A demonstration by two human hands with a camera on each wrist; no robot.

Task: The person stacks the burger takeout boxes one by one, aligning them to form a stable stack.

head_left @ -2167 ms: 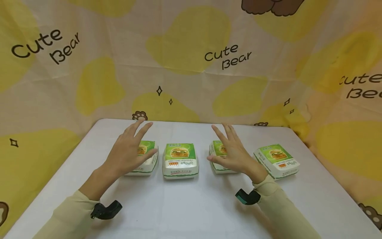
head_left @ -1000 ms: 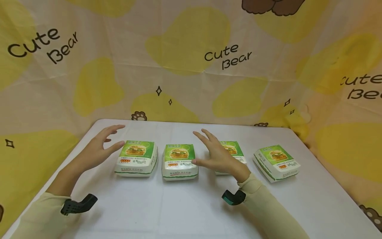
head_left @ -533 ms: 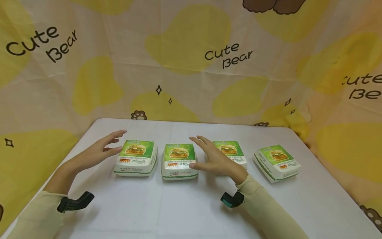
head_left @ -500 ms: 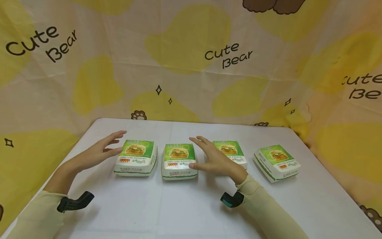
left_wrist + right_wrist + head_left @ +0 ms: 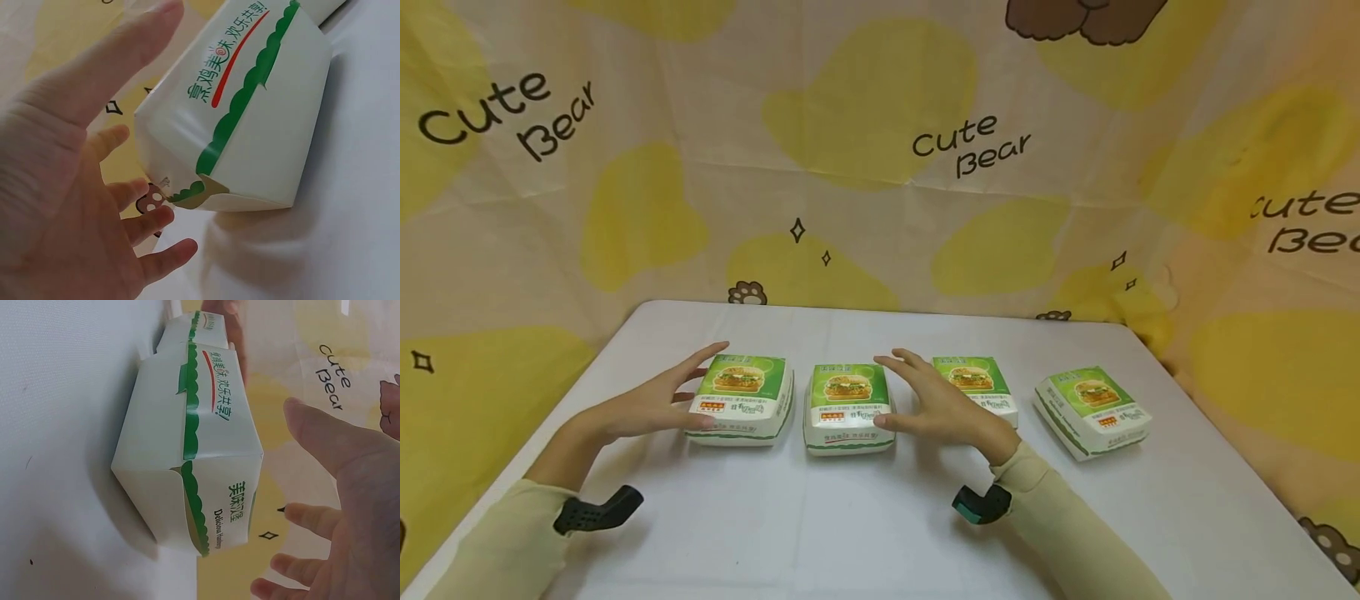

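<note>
Several white and green burger boxes lie in a row on a white table. By the leftmost burger box [image 5: 741, 400] is my left hand [image 5: 647, 404], its fingers spread along the left side and its thumb over the front corner. In the left wrist view this hand [image 5: 69, 181] stands close to the box [image 5: 269, 144]; whether it touches is unclear. My right hand [image 5: 943, 408] hovers at the right edge of the second burger box [image 5: 848, 408], fingers spread. A gap shows between this hand [image 5: 356, 506] and the box [image 5: 156, 419] in the right wrist view.
Behind my right hand, a third burger box [image 5: 973, 379] is partly covered. A fourth burger box [image 5: 1093, 408] sits turned at an angle on the right. The white table [image 5: 850, 533] ends at a yellow-patterned cloth [image 5: 865, 150] behind. Each wrist bears a black device [image 5: 598, 510].
Both hands have moved left from above the boxes. Lately the left hand has come lower and nearer the leftmost box, its thumb dropping to the front. The boxes stay in place.
</note>
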